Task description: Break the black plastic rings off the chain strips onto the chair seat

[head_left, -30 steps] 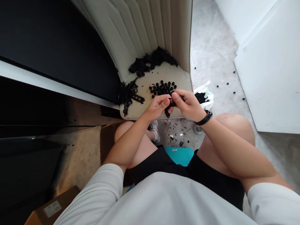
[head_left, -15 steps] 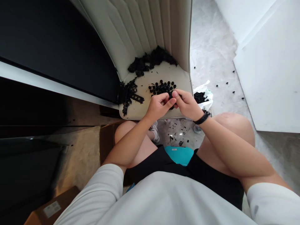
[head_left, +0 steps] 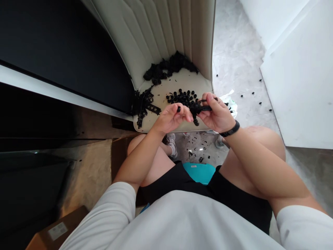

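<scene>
I sit facing a cream chair seat (head_left: pixel 169 119). My right hand (head_left: pixel 218 114) grips a black plastic frame of small parts (head_left: pixel 198 108) above the seat's front edge. My left hand (head_left: pixel 170 117) pinches a small round black piece (head_left: pixel 179 109) just left of that frame, a short gap apart from it. Behind my hands lies a cluster of small round black pieces (head_left: pixel 182 97) on the seat. A black band is on my right wrist.
A heap of black scrap (head_left: pixel 169 67) lies against the chair back, and black frame strips (head_left: pixel 144 104) hang over the seat's left edge. A white bag with black parts (head_left: pixel 230 104) sits on the floor at right. Loose pieces dot the floor (head_left: pixel 252 93). A cardboard box (head_left: pixel 56 231) lies lower left.
My hands were joined on the black frame; now they have drawn apart, the left holding a small round piece and the right lifting the frame up and right.
</scene>
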A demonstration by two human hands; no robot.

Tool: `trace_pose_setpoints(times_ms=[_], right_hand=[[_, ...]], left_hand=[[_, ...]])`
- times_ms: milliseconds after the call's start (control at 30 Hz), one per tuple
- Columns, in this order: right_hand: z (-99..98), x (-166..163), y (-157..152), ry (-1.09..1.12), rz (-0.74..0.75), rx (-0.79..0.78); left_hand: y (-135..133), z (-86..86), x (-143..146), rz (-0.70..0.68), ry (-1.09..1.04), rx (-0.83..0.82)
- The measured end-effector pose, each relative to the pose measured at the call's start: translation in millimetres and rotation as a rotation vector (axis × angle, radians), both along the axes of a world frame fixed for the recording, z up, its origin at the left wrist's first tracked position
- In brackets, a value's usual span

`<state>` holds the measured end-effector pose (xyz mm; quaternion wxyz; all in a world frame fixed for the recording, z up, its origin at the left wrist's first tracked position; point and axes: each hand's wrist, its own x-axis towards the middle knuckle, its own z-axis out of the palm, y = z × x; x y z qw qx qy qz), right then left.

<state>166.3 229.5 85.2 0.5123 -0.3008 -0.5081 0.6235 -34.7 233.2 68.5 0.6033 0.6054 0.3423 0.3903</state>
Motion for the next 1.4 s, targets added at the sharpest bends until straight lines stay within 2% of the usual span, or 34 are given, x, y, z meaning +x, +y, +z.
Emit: trace_pose_setpoints(times_ms=[100,200,333,433,567,700,933,1200,1300,1400], right_hand=[[1.1,0.6,1.6,-0.011,-0.064,-0.023],[-2.6,8.2,6.9,-0.099,-0.106,0.025],[-5.7,27.2,15.4,-0.194,-0.172,0.105],[-4.0,38.8,18.7,-0.210,-0.227,0.121],[-1.8,45.5,18.4,-0.272,-0.257,0.144],[-2.9,47.2,17.0,-0.281,-0.240,0.169],[-6.3,51.3,14.3,-0.307,-0.243,0.168],[-7.1,56.7,14.6,-0.328,-0.249,0.167],[-2.6,55.1,14.3,-0.322,-0.234,0.166],[3.6,52.2,14.3,-0.295,-0.205,0.162]], left_hand=[[1.4,7.3,-4.3,0.079,0.038,0.057],[14.5,9.2,-14.7,0.141,0.082,0.134],[44.2,0.9,-40.5,0.272,0.215,0.251],[63.6,-7.0,-62.4,0.358,0.408,0.322],[77.3,-13.8,-78.4,0.355,0.664,0.341],[85.4,-20.3,-72.4,0.337,0.785,0.397],[96.8,-36.2,-57.7,0.282,0.880,0.454],[97.2,-33.5,-65.3,0.243,0.907,0.464],[98.7,-33.4,-68.5,0.283,0.879,0.467],[95.3,-31.7,-64.4,0.365,0.761,0.498]])
